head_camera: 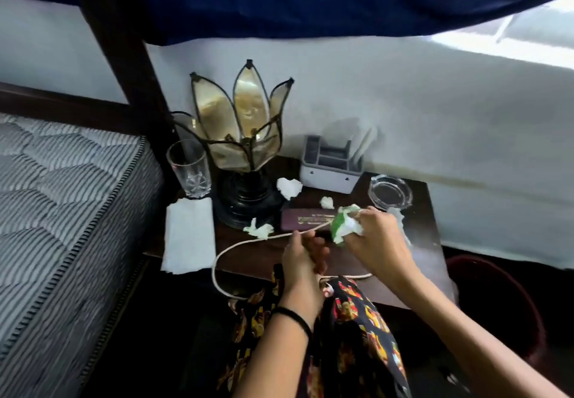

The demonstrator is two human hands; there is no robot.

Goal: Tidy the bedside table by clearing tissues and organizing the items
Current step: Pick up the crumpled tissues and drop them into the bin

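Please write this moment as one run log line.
left hand: holds cord | right hand: holds tissues | table: three tissue wads left

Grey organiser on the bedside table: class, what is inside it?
The grey organiser shows dark, seemingly empty front compartments; white paper stands at its right end. Its walls hide the compartment bottoms.

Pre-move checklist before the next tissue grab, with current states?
1. Right hand grip on collected tissue wad: ok.
2. Left hand free: not ok, holds the cord.
3. Loose tissues left on table: not ok, crumpled tissue by the lamp, more near the case.
4. Glass upright: ok.
5. Bin within reach: cannot tell.
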